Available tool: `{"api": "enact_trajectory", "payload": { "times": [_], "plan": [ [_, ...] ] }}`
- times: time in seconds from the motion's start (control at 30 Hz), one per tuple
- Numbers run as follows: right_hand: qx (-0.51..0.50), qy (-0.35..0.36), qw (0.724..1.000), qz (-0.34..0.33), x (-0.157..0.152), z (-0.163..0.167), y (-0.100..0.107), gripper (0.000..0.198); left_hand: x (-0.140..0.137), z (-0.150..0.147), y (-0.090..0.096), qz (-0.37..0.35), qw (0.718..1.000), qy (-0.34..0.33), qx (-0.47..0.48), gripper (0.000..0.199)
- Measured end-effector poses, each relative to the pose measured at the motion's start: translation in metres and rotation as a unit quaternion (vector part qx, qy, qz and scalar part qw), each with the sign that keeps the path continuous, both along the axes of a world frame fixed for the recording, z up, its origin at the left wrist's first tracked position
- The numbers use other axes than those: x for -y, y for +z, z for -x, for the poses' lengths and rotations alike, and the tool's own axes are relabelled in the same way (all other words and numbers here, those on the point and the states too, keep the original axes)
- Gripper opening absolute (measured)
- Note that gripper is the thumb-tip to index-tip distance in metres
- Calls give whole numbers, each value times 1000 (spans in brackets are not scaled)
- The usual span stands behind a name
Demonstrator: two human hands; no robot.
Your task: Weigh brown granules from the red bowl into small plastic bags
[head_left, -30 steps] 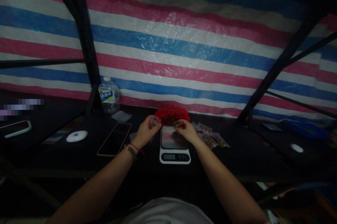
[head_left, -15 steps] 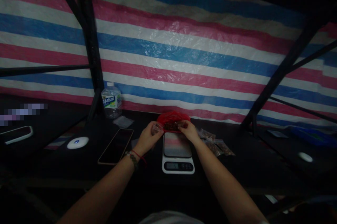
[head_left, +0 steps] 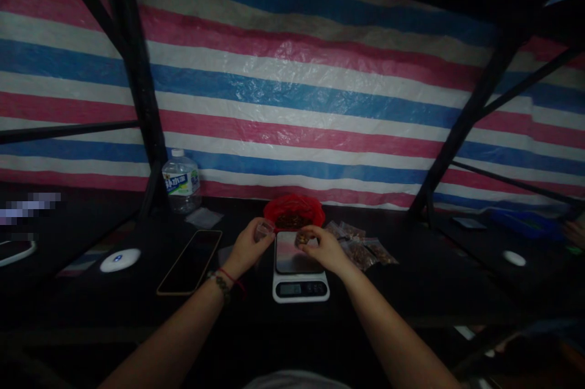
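My left hand [head_left: 249,246] is closed around a small clear plastic container [head_left: 264,230], left of the scale; whether it is a cup or a lid I cannot tell. Between the fingers of my right hand [head_left: 322,246] is a small clear cup with brown pieces [head_left: 301,238], just over the plate of a white kitchen scale [head_left: 299,261]. The scale's display is lit, but its digits are too small to read. Behind it sits an open red plastic bag [head_left: 315,209] with loose brown pieces [head_left: 292,219] inside.
Several filled clear bags [head_left: 363,252] lie right of the scale. On the left are a phone [head_left: 189,262], a white oval device [head_left: 120,260], flat clear bags [head_left: 204,217] and a big bottle [head_left: 181,185]. Black metal posts [head_left: 139,90] stand before a striped sheet [head_left: 292,102].
My right hand has come out of the red bag toward me, bringing the cup with brown pieces over the scale. My left hand keeps its container beside the scale. The view has shifted slightly.
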State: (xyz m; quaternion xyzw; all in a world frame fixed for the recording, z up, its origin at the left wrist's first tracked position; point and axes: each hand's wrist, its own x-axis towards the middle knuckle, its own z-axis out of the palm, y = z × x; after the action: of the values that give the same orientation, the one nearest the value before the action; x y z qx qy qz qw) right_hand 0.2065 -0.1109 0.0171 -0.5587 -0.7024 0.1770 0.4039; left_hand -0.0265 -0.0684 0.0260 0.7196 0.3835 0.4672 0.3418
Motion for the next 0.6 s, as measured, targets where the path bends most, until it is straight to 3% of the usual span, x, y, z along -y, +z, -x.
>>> {"api": "enact_trajectory", "payload": {
  "times": [0.13, 0.23, 0.33, 0.47, 0.6],
  "plan": [
    [85, 2, 996, 2, 14, 0, -3, 50, 2, -1, -2, 5, 1000, -9, -15, 29],
    [72, -10, 996, -57, 19, -10, 0, 57, 4, -3, -4, 12, 1000, -10, -18, 31],
    [36, -36, 992, -111, 23, -26, 5, 41, 4, -4, -6, 6, 1000, -13, -22, 30],
    [7, -96, 989, -111, 25, -40, 4, 19, 1, -3, -11, -20, 1000, -20, -12, 28],
    [41, -136, 982, -123, 23, -36, -10, 45, 0, -2, -16, -37, 999, -29, -3, 28]
  ]
}}
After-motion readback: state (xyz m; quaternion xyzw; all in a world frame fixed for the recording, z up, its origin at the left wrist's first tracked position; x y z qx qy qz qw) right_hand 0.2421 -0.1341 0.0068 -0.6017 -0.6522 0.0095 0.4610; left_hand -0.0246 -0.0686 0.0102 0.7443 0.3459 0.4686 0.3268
